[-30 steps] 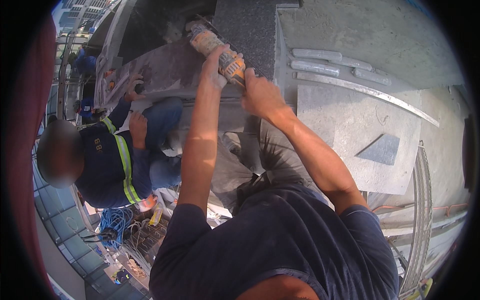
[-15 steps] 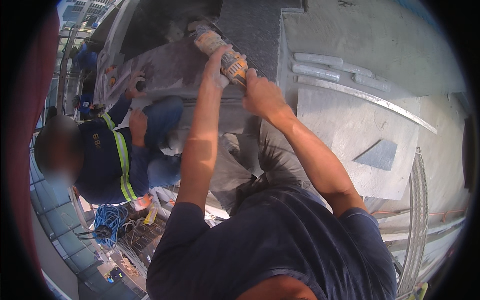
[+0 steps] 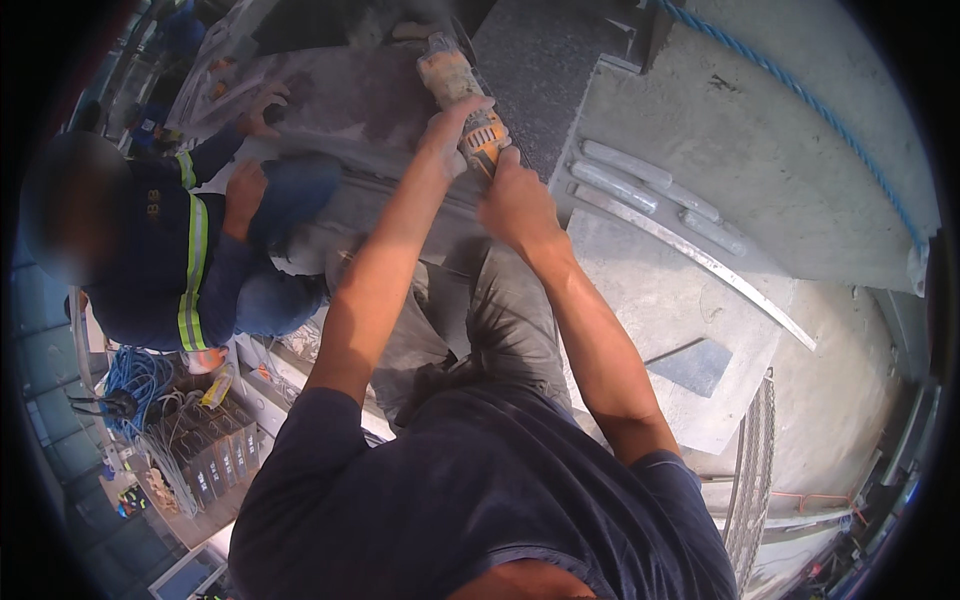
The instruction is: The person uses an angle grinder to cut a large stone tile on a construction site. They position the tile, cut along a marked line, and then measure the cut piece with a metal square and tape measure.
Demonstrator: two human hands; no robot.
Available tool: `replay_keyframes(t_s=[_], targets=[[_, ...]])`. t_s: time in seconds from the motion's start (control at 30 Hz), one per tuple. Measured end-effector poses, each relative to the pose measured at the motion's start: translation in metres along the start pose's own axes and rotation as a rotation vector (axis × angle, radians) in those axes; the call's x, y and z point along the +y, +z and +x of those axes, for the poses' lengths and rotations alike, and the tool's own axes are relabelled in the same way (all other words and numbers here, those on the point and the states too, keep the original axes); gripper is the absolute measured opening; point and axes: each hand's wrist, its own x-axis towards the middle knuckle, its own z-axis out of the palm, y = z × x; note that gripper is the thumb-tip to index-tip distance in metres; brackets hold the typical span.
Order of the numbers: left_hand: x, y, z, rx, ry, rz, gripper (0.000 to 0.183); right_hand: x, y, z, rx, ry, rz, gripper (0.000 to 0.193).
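Both my arms reach forward to a dusty yellow-orange angle grinder (image 3: 449,76). My left hand (image 3: 452,137) is closed around the left side of its body. My right hand (image 3: 516,205) grips the rear end, nearer to me. The tool's head points away from me and lies at the dark, dust-covered slab (image 3: 350,95), beside the speckled dark grey stone surface (image 3: 525,70). Dust blurs the area around the head, so its disc cannot be made out.
A co-worker in a dark reflective-striped jacket (image 3: 150,240) crouches at the left, hands near the slab. Plastic-wrapped bars (image 3: 615,185) and a long pale strip (image 3: 700,250) lie at right, with a grey offcut (image 3: 692,367). Coiled blue rope (image 3: 140,385) sits at lower left.
The view has turned and shifted, so the slab, bars and co-worker sit differently in it. Both my hands keep hold of the grinder. A blue rope now shows at the upper right.
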Motion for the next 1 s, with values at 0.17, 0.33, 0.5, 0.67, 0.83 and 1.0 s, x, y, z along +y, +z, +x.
replay_keyframes(t_s=[0.17, 0.33, 0.5, 0.67, 0.83, 1.0], targets=[[0.001, -0.004, 0.011, 0.009, 0.005, -0.06, 0.052, -0.003, -0.004, 0.004, 0.01, -0.039, -0.003, 0.039], [0.006, -0.006, 0.018, 0.023, -0.031, -0.037, 0.053, -0.006, -0.004, 0.009, 0.015, -0.032, 0.006, 0.041], [0.01, -0.014, 0.026, -0.007, -0.03, -0.002, 0.044, -0.012, -0.005, 0.015, 0.009, -0.032, 0.003, 0.043], [0.019, 0.013, 0.002, 0.017, -0.063, -0.061, 0.049, -0.004, -0.006, 0.017, 0.04, -0.054, -0.01, 0.04], [0.002, -0.001, 0.004, -0.018, -0.021, -0.088, 0.053, -0.003, -0.008, -0.002, -0.009, -0.039, -0.031, 0.046], [-0.004, 0.0, 0.004, -0.005, -0.018, -0.079, 0.048, -0.001, -0.01, -0.006, -0.053, 0.004, -0.06, 0.05]])
